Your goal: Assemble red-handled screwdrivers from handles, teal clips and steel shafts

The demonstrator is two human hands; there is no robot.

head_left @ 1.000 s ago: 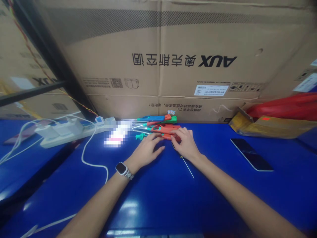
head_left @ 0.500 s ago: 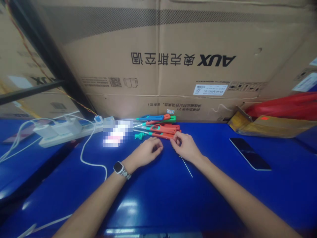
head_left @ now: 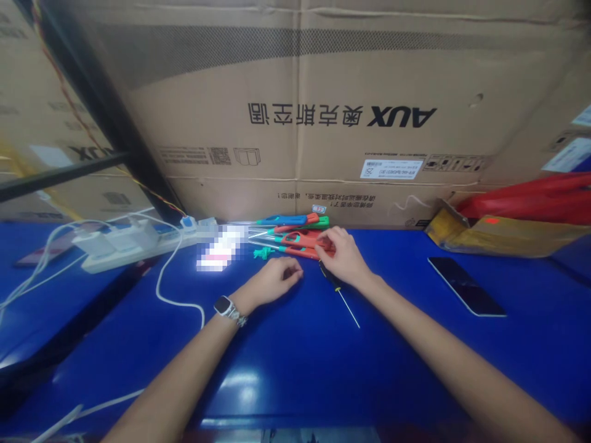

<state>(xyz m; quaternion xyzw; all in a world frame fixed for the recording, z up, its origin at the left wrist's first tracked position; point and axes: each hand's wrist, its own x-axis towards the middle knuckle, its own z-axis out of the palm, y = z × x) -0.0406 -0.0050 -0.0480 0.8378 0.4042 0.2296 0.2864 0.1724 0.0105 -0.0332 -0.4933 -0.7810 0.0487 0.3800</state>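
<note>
Several long-nosed lighters (head_left: 305, 251) with red, blue and green handles lie in a pile, their metal tubes towards the left. At the right end of the pile, my right hand (head_left: 344, 255) has its thumb and fingers closed around the end of a red lighter handle. Just below that hand lies a screwdriver (head_left: 336, 286) with a black and yellow handle and a thin shaft. My left hand (head_left: 277, 280) rests on the table in front of the pile, fingers loosely curled, with nothing seen in it. A small green tied bundle (head_left: 263, 253) is near its knuckles.
A white power strip (head_left: 124, 249) with plugs and cables is at the left. A black phone (head_left: 466, 286) lies at the right, below a yellow-brown box (head_left: 498, 237) with red material. A large carton (head_left: 323, 74) stands behind the blue table (head_left: 295, 363).
My right hand has moved slightly up and right onto the lighter handles, uncovering the screwdriver handle. My left hand stays nearly in place.
</note>
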